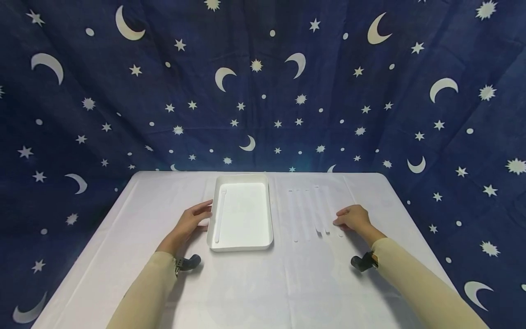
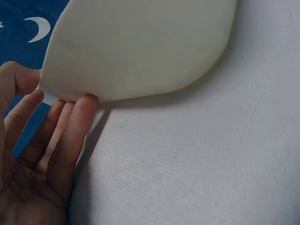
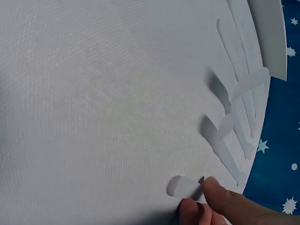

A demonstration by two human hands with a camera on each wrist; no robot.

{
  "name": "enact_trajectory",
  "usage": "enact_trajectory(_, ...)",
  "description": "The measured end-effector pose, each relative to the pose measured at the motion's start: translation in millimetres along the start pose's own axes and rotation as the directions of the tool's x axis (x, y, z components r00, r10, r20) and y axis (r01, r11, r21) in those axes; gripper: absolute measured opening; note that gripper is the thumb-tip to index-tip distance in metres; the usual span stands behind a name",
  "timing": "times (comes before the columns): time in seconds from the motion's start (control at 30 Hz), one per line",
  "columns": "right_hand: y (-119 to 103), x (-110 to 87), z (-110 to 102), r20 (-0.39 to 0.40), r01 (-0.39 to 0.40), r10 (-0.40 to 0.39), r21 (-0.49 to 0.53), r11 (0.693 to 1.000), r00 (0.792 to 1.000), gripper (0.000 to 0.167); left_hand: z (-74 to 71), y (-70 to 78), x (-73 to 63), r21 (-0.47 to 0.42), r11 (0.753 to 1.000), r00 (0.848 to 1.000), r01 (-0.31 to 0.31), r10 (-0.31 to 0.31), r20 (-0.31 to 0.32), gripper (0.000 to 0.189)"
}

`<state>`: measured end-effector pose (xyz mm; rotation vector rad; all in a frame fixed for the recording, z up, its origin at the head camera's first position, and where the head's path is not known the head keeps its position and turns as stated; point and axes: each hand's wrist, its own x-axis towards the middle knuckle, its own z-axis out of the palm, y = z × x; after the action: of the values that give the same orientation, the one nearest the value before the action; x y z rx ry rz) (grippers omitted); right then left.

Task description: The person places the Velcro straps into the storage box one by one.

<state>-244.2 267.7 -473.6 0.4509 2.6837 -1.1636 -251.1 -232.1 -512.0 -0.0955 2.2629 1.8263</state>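
Note:
A shallow white tray (image 1: 242, 248) lies on the table, with one long white strip (image 1: 220, 219) along its inner left side. My left hand (image 1: 191, 224) is at the tray's left side, fingers extended, its fingertips (image 2: 86, 105) against the outer wall. To the right, my right hand (image 1: 353, 218) pinches a thin white strip between thumb and fingers. That strip's rounded end (image 3: 180, 186) sticks out beyond the fingertips; the hand hides part of it. Several similar strips (image 1: 308, 210) lie side by side between the tray and this hand, two with near ends curled up.
A white cloth (image 1: 246, 292) covers the table. Behind it hangs a dark blue curtain (image 1: 263, 114) with moons and stars. Black wrist cameras (image 1: 189, 263) jut inward from both sleeves, low over the cloth.

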Motion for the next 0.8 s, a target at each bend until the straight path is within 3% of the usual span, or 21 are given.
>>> enact_trajectory(0.23, -3.4, -4.5, 4.4, -0.054, -0.011, 0.009, -0.027, 1.0, 0.999, 0.034, 0.2, 0.1, -0.4, 0.002, 1.0, 1.0, 0.001, -0.001, 0.001, 0.061)
enact_trajectory(0.8, -8.7, 3.1, 6.1, -0.041, -0.08, 0.076, -0.116, 0.99, 0.996, 0.029, 0.0, 1.3, 0.1, 0.016, 1.0, 1.0, -0.005, 0.005, 0.002, 0.062)
